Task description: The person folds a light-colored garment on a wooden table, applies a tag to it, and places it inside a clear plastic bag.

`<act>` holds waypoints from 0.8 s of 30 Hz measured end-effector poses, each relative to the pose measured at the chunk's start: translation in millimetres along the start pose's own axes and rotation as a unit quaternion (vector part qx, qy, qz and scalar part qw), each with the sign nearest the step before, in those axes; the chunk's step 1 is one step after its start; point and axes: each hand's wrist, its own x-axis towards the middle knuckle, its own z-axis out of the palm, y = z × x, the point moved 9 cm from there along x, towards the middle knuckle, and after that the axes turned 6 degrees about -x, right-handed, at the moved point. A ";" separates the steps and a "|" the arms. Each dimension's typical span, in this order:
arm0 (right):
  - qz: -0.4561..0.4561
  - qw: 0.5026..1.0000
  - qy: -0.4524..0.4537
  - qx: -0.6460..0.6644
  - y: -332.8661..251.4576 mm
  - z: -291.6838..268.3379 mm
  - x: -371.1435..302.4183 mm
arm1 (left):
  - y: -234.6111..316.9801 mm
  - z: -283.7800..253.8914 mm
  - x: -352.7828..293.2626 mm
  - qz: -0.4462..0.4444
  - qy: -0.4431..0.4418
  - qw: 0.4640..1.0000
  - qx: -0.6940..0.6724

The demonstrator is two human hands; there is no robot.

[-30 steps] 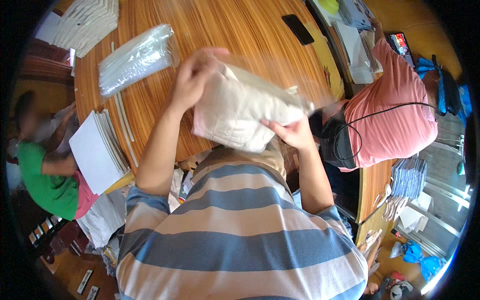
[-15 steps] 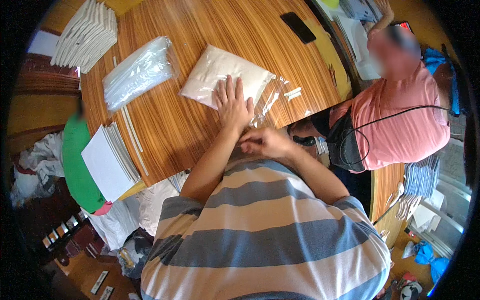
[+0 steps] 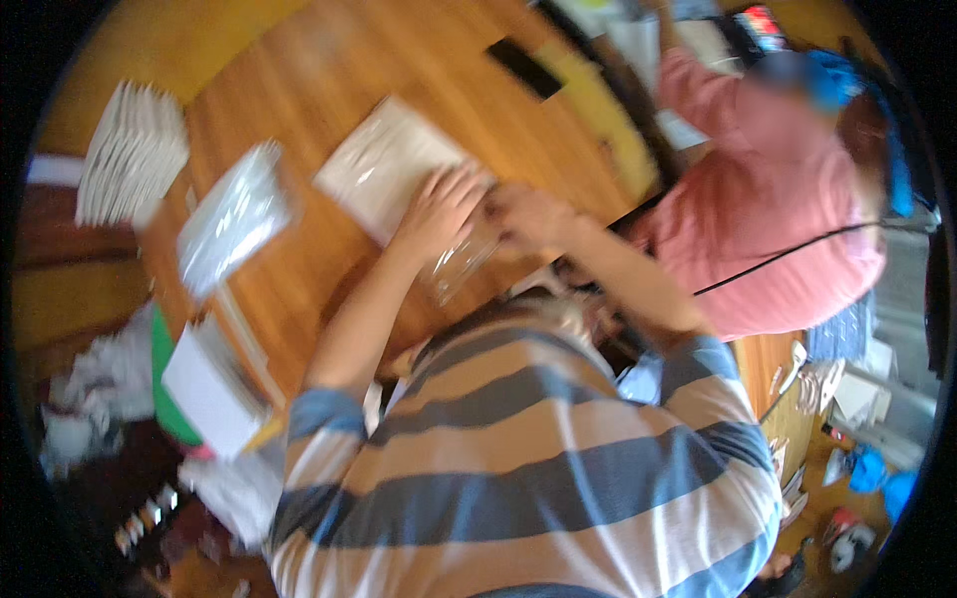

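A folded off-white cloth in a clear plastic bag [image 3: 384, 159] lies tilted on the wooden table in front of me. My left hand [image 3: 444, 209] rests on the bag's near right end, its fingers stretched over the plastic. Loose clear film [image 3: 461, 267] spreads below that hand toward the table edge. Beside it, at the bag's right corner, is my right hand [image 3: 533, 214]. Motion blur smears its fingers, so I cannot make out whether it grips the plastic.
A pile of clear plastic bags [image 3: 234, 219] lies left, with folded cloths [image 3: 135, 154] beyond. White sheets [image 3: 211, 384] are stacked at the table's left edge. A black phone [image 3: 525, 68] lies at the far right. A person in pink [image 3: 768, 209] sits close on my right.
My right hand has moved up from the table edge to the bag's right corner. My left hand has shifted toward the bag's near end. The whole view has turned and blurred.
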 end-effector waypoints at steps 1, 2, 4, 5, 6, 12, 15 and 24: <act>0.009 0.999 -0.034 0.003 2.0 0.7 4.9 | 1.7 11.7 0.7 0.019 -0.011 1.000 0.009; 0.023 0.997 -0.068 0.010 1.9 4.2 8.6 | 3.2 18.2 2.2 0.013 -0.034 0.999 -0.003; 0.069 0.989 -0.120 0.059 17.0 32.0 -0.6 | 6.2 29.6 3.4 0.027 -0.018 0.999 -0.013; 0.065 0.990 -0.105 0.063 22.6 21.9 -2.5 | 4.6 29.9 3.8 0.028 -0.025 0.999 0.016; 0.058 0.992 -0.089 0.072 20.7 14.2 -2.6 | 7.3 25.8 3.9 0.032 -0.025 0.999 0.008; 0.033 0.998 -0.044 -0.006 21.0 15.6 -6.5 | 11.9 17.7 6.8 0.053 0.014 0.998 -0.001; -0.021 0.996 0.055 -0.073 7.0 4.1 -16.0 | 13.8 15.6 6.6 0.042 -0.025 0.999 -0.023; -0.093 0.973 0.126 -0.172 -30.1 -15.2 -44.4 | 16.3 20.0 -0.1 0.076 -0.007 0.996 -0.037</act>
